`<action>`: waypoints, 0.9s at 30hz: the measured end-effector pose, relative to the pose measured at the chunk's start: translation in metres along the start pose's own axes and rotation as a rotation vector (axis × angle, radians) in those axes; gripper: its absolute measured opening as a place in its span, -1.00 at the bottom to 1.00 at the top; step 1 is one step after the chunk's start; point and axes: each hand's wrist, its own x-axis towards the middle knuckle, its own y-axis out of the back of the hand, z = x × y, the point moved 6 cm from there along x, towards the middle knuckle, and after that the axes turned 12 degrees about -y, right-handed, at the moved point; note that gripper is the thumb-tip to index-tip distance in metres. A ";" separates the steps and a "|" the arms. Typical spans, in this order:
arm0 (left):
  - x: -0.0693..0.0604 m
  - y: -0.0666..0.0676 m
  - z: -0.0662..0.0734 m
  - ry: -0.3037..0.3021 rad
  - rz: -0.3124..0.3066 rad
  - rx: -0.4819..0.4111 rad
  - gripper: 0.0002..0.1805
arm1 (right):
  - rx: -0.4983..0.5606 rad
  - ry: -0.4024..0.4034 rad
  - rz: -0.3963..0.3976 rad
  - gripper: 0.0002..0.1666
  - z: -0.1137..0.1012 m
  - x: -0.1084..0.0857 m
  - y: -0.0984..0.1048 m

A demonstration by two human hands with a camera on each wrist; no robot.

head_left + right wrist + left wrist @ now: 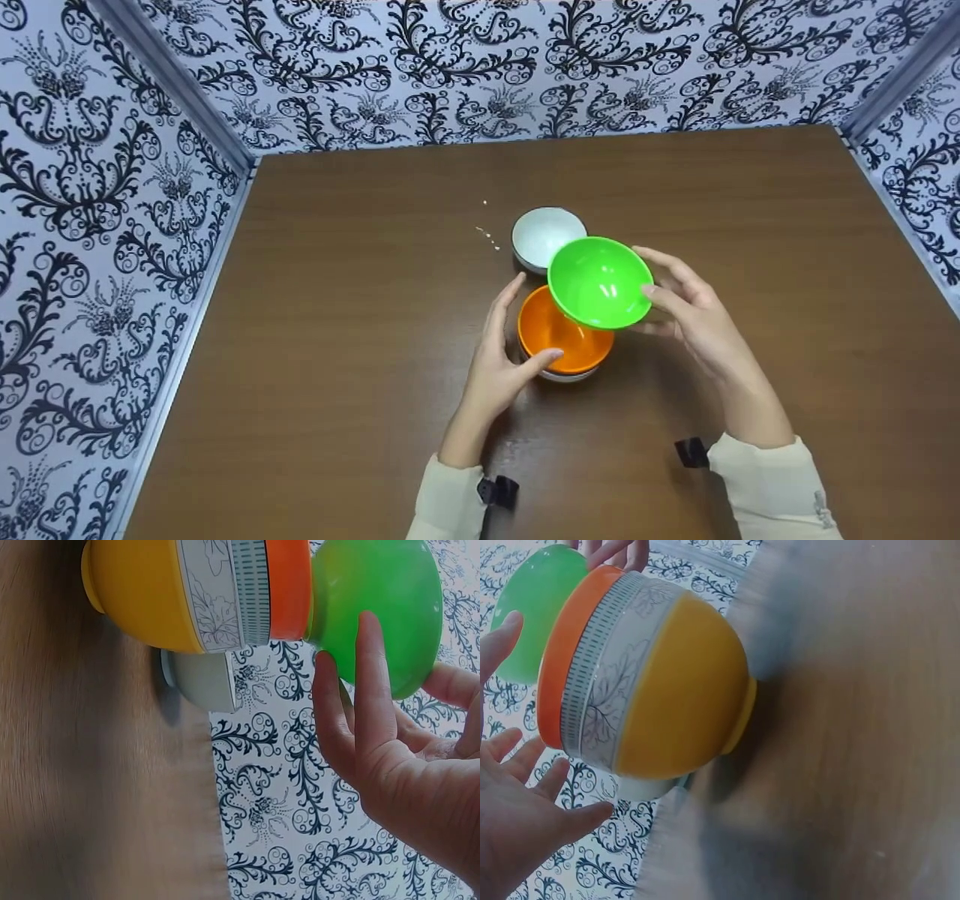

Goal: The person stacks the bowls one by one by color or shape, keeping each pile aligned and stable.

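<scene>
A bright green bowl (596, 285) is tilted above the stack, and my right hand (705, 322) holds it at its right side, thumb over the rim and fingers against the outside. Below it an orange bowl (541, 326) sits nested in a larger bowl (686, 690) with a yellow base and a white, leaf-patterned band. My left hand (496, 371) is at the left of this stack, fingers spread and thumb over the orange rim; whether it touches cannot be told. Just behind the stack stands a white bowl (547, 231), partly covered by the green one.
Small pale bits (489, 237) lie scattered on the brown wooden table (360, 337), left of the white bowl. Panels with a black scroll pattern (465, 75) rise along the table's back and sides.
</scene>
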 end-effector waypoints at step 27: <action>0.010 -0.001 0.015 -0.071 0.005 0.097 -0.15 | -0.096 -0.020 0.007 -0.45 -0.004 -0.005 -0.014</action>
